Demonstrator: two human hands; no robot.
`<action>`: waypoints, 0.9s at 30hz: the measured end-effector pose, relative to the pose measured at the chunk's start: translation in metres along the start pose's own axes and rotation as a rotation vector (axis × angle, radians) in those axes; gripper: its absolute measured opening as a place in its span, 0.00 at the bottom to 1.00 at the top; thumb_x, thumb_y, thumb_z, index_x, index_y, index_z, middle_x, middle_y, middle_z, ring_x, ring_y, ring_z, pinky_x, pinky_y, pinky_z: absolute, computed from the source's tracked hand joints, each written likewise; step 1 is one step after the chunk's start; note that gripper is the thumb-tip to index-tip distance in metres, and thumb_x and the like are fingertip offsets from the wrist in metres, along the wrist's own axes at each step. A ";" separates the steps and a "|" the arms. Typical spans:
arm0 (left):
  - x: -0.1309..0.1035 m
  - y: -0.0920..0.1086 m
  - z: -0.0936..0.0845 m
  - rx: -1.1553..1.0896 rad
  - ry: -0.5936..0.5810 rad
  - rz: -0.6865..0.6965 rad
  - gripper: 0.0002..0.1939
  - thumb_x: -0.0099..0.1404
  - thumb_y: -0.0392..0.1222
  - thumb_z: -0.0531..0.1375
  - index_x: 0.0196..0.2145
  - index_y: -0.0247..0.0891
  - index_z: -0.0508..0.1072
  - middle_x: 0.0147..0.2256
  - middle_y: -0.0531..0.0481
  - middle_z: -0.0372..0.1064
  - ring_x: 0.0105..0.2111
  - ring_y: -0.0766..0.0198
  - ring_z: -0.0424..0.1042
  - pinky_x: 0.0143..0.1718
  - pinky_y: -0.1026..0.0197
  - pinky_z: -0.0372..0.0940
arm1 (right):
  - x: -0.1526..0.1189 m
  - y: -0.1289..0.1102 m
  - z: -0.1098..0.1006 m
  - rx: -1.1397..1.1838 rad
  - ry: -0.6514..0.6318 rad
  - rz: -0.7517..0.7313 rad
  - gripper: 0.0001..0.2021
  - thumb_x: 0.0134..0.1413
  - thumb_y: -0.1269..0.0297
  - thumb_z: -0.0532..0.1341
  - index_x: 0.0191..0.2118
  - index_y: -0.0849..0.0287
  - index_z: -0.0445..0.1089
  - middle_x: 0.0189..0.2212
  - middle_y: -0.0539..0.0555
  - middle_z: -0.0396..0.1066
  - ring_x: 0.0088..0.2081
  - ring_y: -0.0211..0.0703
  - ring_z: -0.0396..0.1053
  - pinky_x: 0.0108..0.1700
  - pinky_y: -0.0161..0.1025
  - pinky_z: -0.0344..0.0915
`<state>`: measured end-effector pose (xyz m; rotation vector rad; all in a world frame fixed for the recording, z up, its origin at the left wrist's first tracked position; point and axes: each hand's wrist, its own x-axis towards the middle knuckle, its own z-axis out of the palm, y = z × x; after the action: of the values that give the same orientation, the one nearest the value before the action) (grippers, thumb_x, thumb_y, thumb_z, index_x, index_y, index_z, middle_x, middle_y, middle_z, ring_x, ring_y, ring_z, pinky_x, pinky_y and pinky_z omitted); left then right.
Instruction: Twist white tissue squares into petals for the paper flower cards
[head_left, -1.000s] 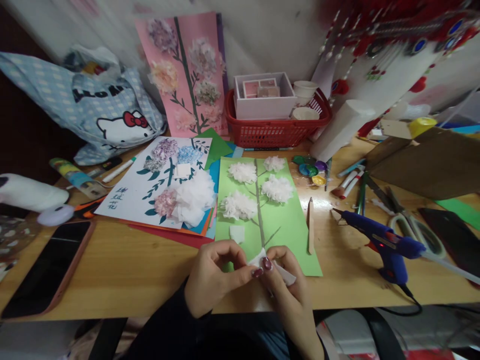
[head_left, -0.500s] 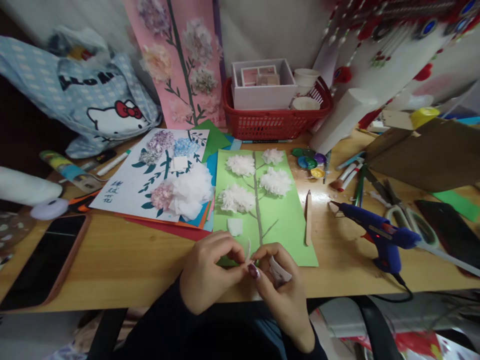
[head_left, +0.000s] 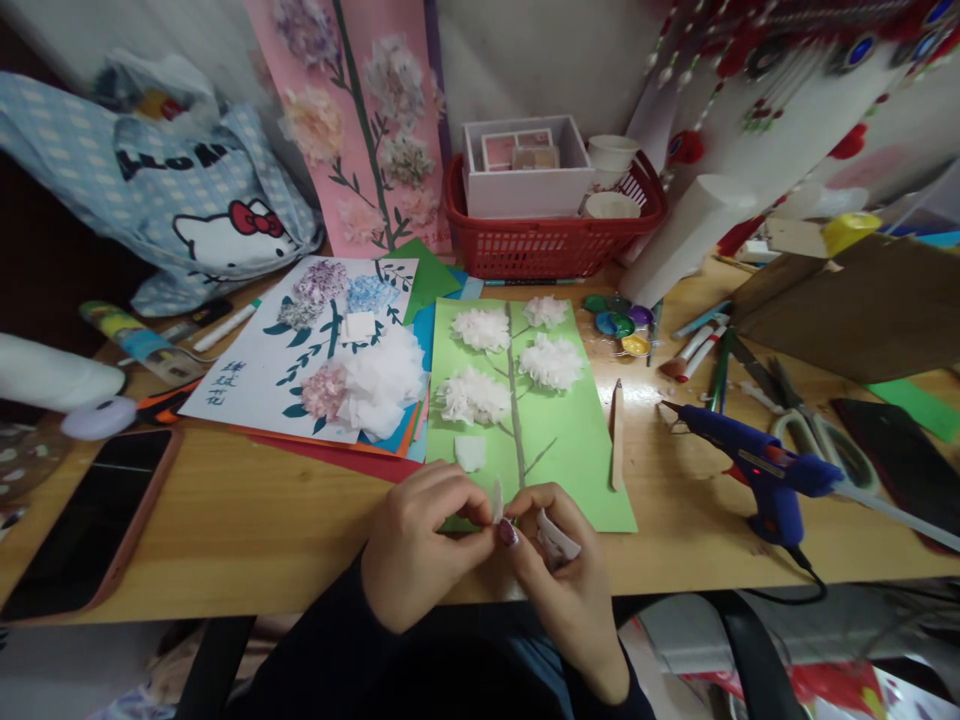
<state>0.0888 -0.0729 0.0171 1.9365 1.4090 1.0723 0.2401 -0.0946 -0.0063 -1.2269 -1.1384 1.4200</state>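
White paper in the head view: one small, thin upright piece [head_left: 498, 497], pinched in the bare left hand's [head_left: 426, 535] fingertips, at the light green rectangular paper sheet's [head_left: 577, 480] near edge. Alongside, the bare right hand [head_left: 561, 575] curls round a flat white paper scrap [head_left: 556, 538]. Beyond, four ruffled white paper flowers [head_left: 551, 363] dot the sheet.

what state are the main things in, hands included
Left hand: pinching thin white paper
Right hand: curled around a second white piece
Green card: flat, bearing four white flowers
Glue gun: lying down, red light lit
Pink-cased phone: face up, screen dark
Red basket: upright, holding white box and cups
Craft stick: lying flat
Scissors: lying down; blade opening unclear
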 end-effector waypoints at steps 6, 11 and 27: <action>0.001 0.002 0.001 0.014 0.007 0.032 0.12 0.56 0.24 0.58 0.21 0.38 0.65 0.21 0.55 0.66 0.25 0.68 0.67 0.28 0.67 0.60 | 0.001 0.004 -0.005 -0.033 -0.046 -0.021 0.11 0.63 0.56 0.62 0.34 0.58 0.70 0.21 0.45 0.58 0.21 0.35 0.52 0.23 0.33 0.50; -0.002 0.000 0.002 -0.088 -0.017 -0.079 0.09 0.56 0.26 0.60 0.26 0.39 0.68 0.27 0.54 0.74 0.30 0.66 0.74 0.33 0.66 0.67 | 0.003 0.008 -0.006 -0.039 -0.022 -0.033 0.11 0.62 0.56 0.63 0.33 0.58 0.72 0.21 0.47 0.61 0.22 0.36 0.56 0.24 0.33 0.53; -0.007 -0.001 0.000 -0.426 -0.072 -0.408 0.15 0.62 0.36 0.59 0.47 0.37 0.76 0.36 0.45 0.83 0.37 0.58 0.83 0.43 0.60 0.75 | 0.005 0.016 -0.008 -0.070 0.047 -0.049 0.12 0.61 0.55 0.64 0.34 0.59 0.74 0.21 0.48 0.64 0.22 0.37 0.56 0.24 0.33 0.54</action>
<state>0.0877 -0.0790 0.0142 1.3063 1.3289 0.9947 0.2465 -0.0914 -0.0234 -1.2662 -1.1865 1.3184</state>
